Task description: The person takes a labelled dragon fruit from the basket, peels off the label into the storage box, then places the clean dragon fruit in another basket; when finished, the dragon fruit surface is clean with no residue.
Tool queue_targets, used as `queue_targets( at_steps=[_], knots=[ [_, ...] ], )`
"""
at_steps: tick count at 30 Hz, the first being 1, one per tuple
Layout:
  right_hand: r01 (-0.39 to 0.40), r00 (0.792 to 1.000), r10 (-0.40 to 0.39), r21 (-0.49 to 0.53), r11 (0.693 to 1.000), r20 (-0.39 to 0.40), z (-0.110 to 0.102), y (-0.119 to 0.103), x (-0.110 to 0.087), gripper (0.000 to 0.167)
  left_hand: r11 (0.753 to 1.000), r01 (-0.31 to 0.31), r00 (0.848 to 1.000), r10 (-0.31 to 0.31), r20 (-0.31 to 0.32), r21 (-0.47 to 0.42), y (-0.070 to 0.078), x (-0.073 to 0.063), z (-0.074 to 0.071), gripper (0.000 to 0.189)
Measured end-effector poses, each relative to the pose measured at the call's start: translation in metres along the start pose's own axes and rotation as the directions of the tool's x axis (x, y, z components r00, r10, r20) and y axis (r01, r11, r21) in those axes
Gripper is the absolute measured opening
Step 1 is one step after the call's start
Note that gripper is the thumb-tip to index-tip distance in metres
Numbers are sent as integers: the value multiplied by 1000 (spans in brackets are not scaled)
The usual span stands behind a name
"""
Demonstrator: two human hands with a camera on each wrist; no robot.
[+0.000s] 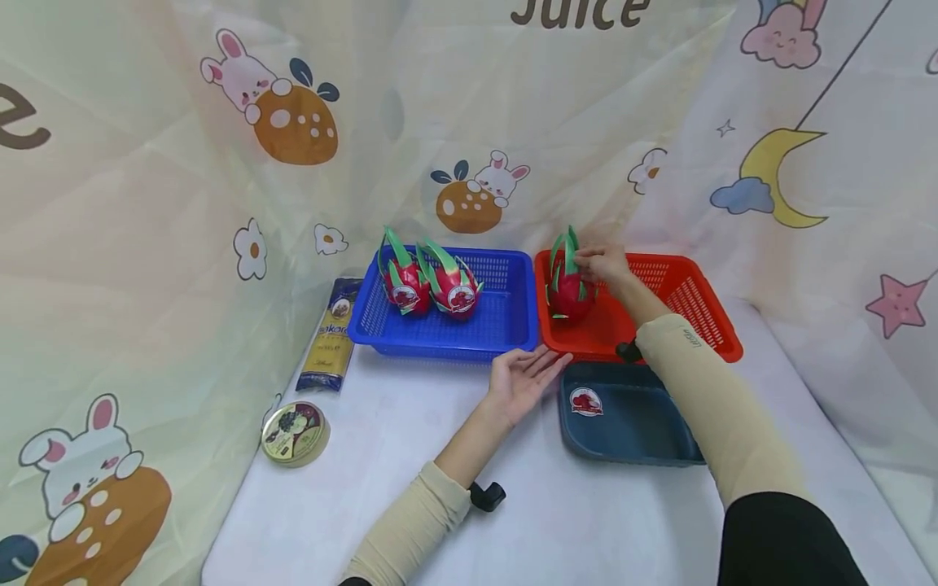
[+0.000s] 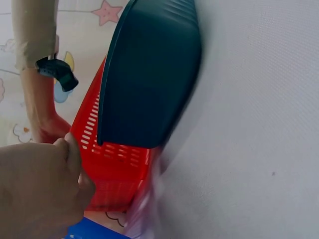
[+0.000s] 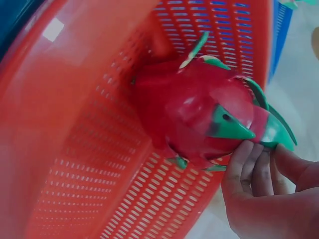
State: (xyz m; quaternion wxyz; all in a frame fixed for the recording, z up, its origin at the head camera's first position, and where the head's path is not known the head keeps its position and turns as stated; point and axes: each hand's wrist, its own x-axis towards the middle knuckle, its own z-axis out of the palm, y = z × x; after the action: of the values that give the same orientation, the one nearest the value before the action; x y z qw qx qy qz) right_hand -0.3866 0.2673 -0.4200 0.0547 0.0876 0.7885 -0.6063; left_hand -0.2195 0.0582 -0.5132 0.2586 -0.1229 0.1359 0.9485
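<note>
Fingers (image 3: 233, 172) of right hand (image 1: 602, 264) pinch crimson, green-leaved dragon fruit (image 1: 572, 298), nine o'clock in red basket (image 1: 694, 297); left hand (image 1: 520, 381), fingers extended.

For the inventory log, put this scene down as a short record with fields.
Right hand: pinches the green leaves of a dragon fruit
That fruit's place: inside the red plastic basket
Left hand: palm up, fingers at the red basket's near left corner
Blue plastic basket: two stickered dragon fruits
Dark blue-green tray: in front of the red basket, sticker inside
Far left: blue-and-gold packet, round tin
</note>
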Motion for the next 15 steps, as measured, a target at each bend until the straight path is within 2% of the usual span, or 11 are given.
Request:
queue_targets(
  at_steps=[4,7,10,12,15],
  knots=[
    [-4,1000,4,25,1000,13,5,2,0,45,1000,15,1000,-15,-8,8,1,-2,-2,52],
    [15,1000,-15,-2,1000,-4,8,2,-2,46,999,27,1000,-27,0,27,3,-4,-3,52],
    [40,998,-44,-78,996,-52,10,1,-7,45,996,30,1000,-30,-2,83,7,-8,-5,55],
    [55,994,-68,-150,987,-85,12,-1,-11,44,989,24,999,-21,-26,143,11,-14,-7,56],
    [70,984,-113,-282,957,-140,18,-5,-17,43,972,8,997,10,-74,234,20,-24,-10,56]
  ],
)
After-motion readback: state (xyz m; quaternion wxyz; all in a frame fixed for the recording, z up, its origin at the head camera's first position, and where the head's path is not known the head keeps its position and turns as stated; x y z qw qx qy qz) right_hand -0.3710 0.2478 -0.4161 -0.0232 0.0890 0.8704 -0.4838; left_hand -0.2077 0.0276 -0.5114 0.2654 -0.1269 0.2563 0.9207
